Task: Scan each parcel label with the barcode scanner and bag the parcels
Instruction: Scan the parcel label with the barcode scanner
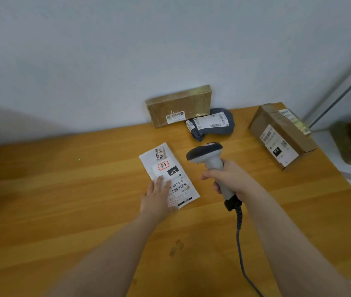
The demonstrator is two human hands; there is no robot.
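R fingers (207,175) wrap scanner (209,156); L flat on parcel (166,168)

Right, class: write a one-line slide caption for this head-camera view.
Left hand flat on a white parcel; right hand grips the barcode scanner beside it.

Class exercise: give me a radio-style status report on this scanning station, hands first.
Right hand gripping barcode scanner. Left hand flat on white parcel, label up. Nothing between scanner and label.
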